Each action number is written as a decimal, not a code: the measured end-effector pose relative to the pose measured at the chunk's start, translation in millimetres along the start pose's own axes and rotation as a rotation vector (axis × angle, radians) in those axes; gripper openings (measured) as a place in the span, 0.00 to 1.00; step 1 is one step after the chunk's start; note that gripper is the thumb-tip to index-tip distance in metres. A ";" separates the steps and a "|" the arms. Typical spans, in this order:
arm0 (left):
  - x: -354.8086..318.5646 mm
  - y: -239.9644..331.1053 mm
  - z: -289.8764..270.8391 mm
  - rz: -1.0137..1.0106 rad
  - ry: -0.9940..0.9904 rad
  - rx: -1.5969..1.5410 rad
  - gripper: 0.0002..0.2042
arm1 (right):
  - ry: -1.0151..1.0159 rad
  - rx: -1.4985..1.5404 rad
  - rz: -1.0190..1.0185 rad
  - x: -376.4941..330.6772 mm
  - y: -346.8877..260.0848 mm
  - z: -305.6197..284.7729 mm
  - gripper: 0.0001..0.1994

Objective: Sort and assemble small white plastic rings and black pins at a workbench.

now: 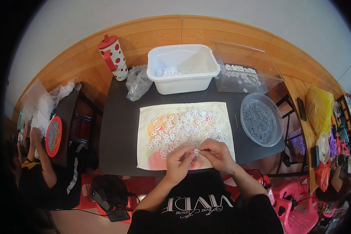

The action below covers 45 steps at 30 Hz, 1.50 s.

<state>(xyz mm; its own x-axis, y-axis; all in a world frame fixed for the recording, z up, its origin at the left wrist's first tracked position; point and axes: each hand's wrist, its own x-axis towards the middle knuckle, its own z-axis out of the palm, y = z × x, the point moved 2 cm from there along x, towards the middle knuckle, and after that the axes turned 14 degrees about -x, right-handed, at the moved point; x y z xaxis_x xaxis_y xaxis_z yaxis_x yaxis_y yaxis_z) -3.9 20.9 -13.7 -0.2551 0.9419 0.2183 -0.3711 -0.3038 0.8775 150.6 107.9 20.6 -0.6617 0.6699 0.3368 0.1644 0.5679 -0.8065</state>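
Observation:
Both my hands meet over the near edge of a pale cloth (146,117) spread on a dark table (117,128). My left hand (179,162) and my right hand (218,154) pinch a small white plastic piece (197,152) between their fingertips. Just beyond them, many small white ring-shaped pieces (185,126) lie scattered across the cloth.
At the table's far side stand a white tub (183,78) with pieces, a clear box (257,64), a plastic bag (138,82) and a spotted red-lidded cup (114,56). A clear round dish of grey parts (261,119) sits right. Another person (46,171) works at left.

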 end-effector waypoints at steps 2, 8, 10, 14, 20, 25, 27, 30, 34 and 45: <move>-0.5 2.9 3.8 0.013 -0.005 0.108 0.13 | -0.013 -0.048 -0.026 1.2 1.1 -2.2 0.07; 2.6 9.0 12.8 0.163 -0.087 0.587 0.13 | -0.028 -0.186 -0.088 -2.3 5.7 -3.2 0.07; 3.7 12.2 16.3 0.212 -0.109 0.690 0.14 | -0.031 -0.194 -0.090 -3.4 7.2 -2.9 0.07; 5.2 16.0 21.0 0.195 -0.123 0.805 0.14 | 0.000 -0.262 -0.153 -3.8 6.2 -2.1 0.08; 7.7 20.3 22.4 0.186 -0.157 0.827 0.14 | 0.005 -0.336 -0.208 -5.2 7.6 -1.2 0.11; 7.6 22.4 17.3 0.151 -0.165 0.782 0.13 | 0.000 -0.391 -0.265 -5.1 6.8 0.9 0.12; 9.7 24.2 12.9 0.153 -0.185 0.716 0.12 | 0.011 -0.409 -0.316 -5.6 5.9 1.9 0.13; 13.8 25.4 5.8 0.065 -0.244 0.692 0.10 | -0.003 -0.442 -0.333 -6.0 5.2 1.1 0.13; 11.8 20.7 4.0 0.127 -0.225 0.680 0.08 | -0.018 -0.473 -0.356 -7.7 3.7 0.5 0.14; 4.6 14.3 0.5 0.196 -0.321 0.752 0.11 | -0.104 -0.472 -0.444 -13.3 -1.0 0.7 0.16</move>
<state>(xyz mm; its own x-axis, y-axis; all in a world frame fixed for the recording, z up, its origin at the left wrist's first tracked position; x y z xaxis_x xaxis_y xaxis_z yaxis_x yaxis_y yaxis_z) -10.0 21.0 0.0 0.0560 0.9115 0.4074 0.3768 -0.3972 0.8368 158.7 98.0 16.6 -0.8039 0.2871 0.5208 0.1473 0.9446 -0.2935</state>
